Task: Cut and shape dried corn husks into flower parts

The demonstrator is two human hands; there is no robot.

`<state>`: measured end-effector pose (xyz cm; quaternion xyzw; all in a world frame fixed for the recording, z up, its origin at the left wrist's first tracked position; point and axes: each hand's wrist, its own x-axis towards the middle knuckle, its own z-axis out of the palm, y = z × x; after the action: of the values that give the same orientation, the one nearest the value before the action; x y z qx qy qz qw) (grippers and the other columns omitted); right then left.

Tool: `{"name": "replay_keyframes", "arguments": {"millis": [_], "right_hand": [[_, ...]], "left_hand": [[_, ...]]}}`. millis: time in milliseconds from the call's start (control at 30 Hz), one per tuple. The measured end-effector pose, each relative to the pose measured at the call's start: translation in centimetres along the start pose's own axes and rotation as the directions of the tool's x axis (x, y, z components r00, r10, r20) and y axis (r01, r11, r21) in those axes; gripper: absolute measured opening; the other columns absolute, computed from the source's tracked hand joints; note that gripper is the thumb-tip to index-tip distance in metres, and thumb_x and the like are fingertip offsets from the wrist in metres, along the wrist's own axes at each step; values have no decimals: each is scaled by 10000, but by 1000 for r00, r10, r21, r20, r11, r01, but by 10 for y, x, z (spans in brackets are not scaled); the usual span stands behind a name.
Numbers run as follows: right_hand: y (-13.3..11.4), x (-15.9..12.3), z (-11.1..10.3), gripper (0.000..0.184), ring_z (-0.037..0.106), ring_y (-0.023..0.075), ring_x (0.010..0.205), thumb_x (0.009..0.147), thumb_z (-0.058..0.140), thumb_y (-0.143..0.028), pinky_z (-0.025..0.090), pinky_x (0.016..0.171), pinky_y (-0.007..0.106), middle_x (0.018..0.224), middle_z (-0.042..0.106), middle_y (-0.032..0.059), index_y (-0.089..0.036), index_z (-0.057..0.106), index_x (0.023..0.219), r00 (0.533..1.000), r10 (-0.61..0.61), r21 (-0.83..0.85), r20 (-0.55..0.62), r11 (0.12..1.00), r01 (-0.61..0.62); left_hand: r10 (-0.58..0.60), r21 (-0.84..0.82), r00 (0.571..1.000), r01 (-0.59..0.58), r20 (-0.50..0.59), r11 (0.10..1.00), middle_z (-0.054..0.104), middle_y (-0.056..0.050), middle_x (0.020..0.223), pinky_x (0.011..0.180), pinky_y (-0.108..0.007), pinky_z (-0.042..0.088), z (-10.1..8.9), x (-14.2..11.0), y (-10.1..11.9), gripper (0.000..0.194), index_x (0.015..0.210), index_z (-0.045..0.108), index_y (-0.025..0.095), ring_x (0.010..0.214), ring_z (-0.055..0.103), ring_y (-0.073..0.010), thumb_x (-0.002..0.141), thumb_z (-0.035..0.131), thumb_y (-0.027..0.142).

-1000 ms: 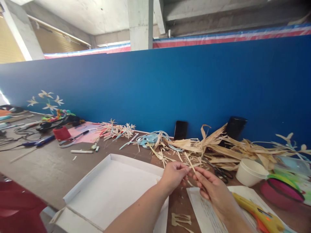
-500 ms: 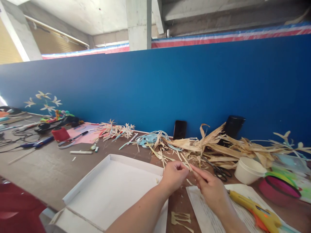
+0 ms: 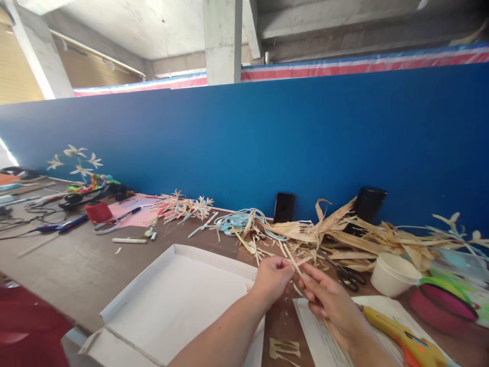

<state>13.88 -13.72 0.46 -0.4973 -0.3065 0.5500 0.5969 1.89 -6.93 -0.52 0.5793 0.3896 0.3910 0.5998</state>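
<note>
A thin straw-coloured stick [image 3: 294, 264] runs slantwise between my two hands, and its lower end shows beneath my right palm. My left hand [image 3: 272, 281] is closed in a pinch at a pale strip of dried husk [image 3: 304, 260] by the stick; part of that strip is hidden by the fingers. Thumb and fingers of my right hand [image 3: 329, 302] are closed round the stick. Just beyond both hands lie loose husk scraps [image 3: 263, 250], and black-handled scissors [image 3: 350, 278] rest to the right. A yellow glue gun [image 3: 401, 334] lies on a printed sheet [image 3: 311, 326] beside my right hand.
A shallow white box [image 3: 179, 295] sits left of my hands. Dried husks [image 3: 336, 234], a white cup [image 3: 395, 275], a pink bowl [image 3: 441, 306] and a phone [image 3: 284, 207] are along the right and back. Behind the table stands a blue partition [image 3: 244, 148].
My right hand has turned and its fingers have shifted on the stick, whose lower end now shows under the palm. My left hand stays nearly in place. The view has tilted slightly upward.
</note>
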Motion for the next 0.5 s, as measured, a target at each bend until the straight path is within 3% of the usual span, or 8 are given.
{"name": "replay_keyframes", "arguments": {"millis": [133,267,367,433,500], "right_hand": [[9,8,-6,430,349,39,409,639,694,-378,202,330,138,541,535,-31,-221,660,1037,996,-65,-161,-65,985,54],[12,17,-22,433,367,61,389,655,660,-400,267,344,182,534,575,-29,-229,665,1052,951,-231,-412,-204,902,131],[7,18,-26,468,427,78,452,656,666,-390,307,359,179,653,622,-8,-230,632,1094,917,-276,-296,-289,936,188],[1,13,-22,562,441,76,492,652,687,-352,283,346,150,701,616,-5,-250,549,1188,932,-246,-119,-266,968,222],[-3,6,-15,669,436,70,507,644,709,-302,243,330,125,705,600,-4,-258,458,1263,973,-167,17,-161,985,172]], "left_hand": [[67,97,998,-65,-15,993,512,35,505,417,-185,314,2,-3,2,137,622,550,151,406,399,-61,668,528,278],[43,135,999,-41,-17,990,543,24,542,406,-183,299,3,-5,6,126,621,563,146,405,382,-56,662,513,253],[-3,95,1000,4,-9,995,532,26,523,374,-185,273,2,-4,8,134,620,558,145,371,365,-55,670,503,257],[-18,78,1000,19,-23,997,553,17,548,365,-184,264,0,-3,8,149,623,559,142,366,370,-52,673,515,276],[-27,58,999,29,-29,998,576,5,583,361,-185,266,-2,-1,7,166,634,564,139,365,370,-50,677,524,294]]}}
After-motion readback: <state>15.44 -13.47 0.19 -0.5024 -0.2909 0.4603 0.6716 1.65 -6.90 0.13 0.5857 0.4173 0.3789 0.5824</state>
